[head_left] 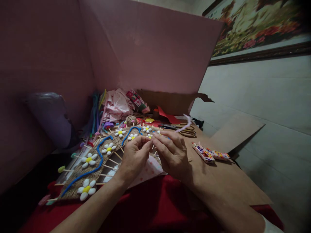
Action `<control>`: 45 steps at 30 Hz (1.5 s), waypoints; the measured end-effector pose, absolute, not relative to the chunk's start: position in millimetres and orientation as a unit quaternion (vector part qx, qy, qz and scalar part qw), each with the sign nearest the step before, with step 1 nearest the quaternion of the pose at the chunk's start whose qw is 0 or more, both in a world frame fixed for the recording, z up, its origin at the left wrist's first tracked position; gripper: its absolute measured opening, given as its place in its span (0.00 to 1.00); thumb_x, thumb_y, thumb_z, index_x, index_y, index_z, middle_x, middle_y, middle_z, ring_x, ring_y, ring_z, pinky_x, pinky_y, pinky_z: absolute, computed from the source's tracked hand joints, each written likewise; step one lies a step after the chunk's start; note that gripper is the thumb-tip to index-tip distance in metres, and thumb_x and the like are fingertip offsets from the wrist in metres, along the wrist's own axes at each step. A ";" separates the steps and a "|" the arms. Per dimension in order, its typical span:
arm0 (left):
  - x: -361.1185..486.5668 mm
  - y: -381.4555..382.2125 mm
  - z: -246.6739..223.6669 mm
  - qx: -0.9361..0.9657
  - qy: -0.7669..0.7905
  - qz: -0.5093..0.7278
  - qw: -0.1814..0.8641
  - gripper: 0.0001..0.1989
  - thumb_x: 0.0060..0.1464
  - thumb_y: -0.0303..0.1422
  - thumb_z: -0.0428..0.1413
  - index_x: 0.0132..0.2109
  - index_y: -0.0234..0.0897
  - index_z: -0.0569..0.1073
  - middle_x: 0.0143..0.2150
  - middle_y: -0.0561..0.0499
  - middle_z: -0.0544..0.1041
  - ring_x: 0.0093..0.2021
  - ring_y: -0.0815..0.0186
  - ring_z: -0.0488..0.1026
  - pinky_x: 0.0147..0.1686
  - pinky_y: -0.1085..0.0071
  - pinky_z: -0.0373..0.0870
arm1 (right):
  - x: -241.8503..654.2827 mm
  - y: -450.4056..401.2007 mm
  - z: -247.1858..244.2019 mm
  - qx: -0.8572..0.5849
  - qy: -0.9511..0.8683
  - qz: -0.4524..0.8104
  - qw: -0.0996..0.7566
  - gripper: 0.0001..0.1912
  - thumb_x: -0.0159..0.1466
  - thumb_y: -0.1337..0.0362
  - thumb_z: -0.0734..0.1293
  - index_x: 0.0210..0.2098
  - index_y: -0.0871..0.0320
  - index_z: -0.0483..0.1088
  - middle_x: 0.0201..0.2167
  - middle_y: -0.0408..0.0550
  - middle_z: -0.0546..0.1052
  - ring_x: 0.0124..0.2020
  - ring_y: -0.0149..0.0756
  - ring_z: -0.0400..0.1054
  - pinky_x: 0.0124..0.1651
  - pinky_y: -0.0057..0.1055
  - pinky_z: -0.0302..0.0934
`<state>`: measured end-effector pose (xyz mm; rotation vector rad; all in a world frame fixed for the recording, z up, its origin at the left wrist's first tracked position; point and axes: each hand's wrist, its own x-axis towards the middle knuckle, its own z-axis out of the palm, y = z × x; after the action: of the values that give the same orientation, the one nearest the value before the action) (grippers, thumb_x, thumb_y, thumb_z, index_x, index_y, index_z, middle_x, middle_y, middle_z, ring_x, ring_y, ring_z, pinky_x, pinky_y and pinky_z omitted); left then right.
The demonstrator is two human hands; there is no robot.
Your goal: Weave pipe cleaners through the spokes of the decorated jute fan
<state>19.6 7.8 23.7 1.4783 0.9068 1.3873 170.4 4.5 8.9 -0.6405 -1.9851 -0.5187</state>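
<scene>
Head view, left hand (134, 158): I am pinching thumb and forefinger together over the twine arch (96, 172); what they are holding, I cannot tell.
Right hand (172, 152): I am curling its fingers beside the left fingertips, above the arch.
Flowers (86, 190), blue strips (85, 173): lying on the arch.
Scissors (187, 130): resting right of the arch.

Rough twine band (78, 185), fuzzy blue strip (99, 153), matt brown cardboard (239, 181), smooth wall tiles (255, 94), shiny metal scissors (170, 126)

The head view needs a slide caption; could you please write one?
Left hand and right hand close together by a twine-covered arch bearing white flowers and blue strands.
</scene>
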 end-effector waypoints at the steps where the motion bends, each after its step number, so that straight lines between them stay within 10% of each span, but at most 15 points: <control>1: 20.6 6.9 23.8 0.594 0.357 0.556 0.459 0.07 0.51 0.33 0.55 0.29 0.33 0.71 0.20 0.56 0.67 0.16 0.76 0.58 0.15 0.79 0.54 | 171.5 6.4 8.7 -0.280 -0.808 -0.222 0.467 0.19 0.62 0.72 0.61 0.52 0.54 0.65 0.45 0.52 0.75 0.50 0.45 0.64 0.53 0.47 0.57; 6: 19.9 8.2 20.7 0.612 0.350 0.526 0.475 0.08 0.51 0.34 0.56 0.29 0.33 0.72 0.20 0.54 0.69 0.16 0.75 0.61 0.15 0.78 0.57 | 176.1 14.4 4.3 -0.297 -0.814 -0.208 0.454 0.10 0.63 0.71 0.59 0.42 0.57 0.69 0.31 0.50 0.74 0.34 0.37 0.67 0.38 0.34 0.62; 20: 13.7 11.2 18.3 0.774 0.401 0.437 0.222 0.08 0.55 0.30 0.51 0.32 0.34 0.74 0.26 0.49 0.74 0.26 0.69 0.68 0.27 0.73 0.62 | 181.0 16.2 15.4 -0.295 -0.822 -0.225 0.433 0.08 0.62 0.73 0.59 0.34 0.57 0.68 0.30 0.49 0.74 0.34 0.38 0.65 0.39 0.36 0.60; 45: 25.7 5.2 19.2 0.528 0.363 0.551 0.535 0.08 0.47 0.33 0.56 0.25 0.33 0.69 0.19 0.56 0.67 0.16 0.76 0.60 0.14 0.80 0.56 | 168.4 9.5 -0.5 -0.287 -0.836 -0.111 0.454 0.08 0.62 0.72 0.59 0.41 0.61 0.65 0.31 0.51 0.73 0.33 0.37 0.66 0.37 0.34 0.62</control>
<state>25.7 5.2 19.2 1.2585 0.8649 1.3125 168.4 9.5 -0.5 -0.7089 -2.0634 -0.2745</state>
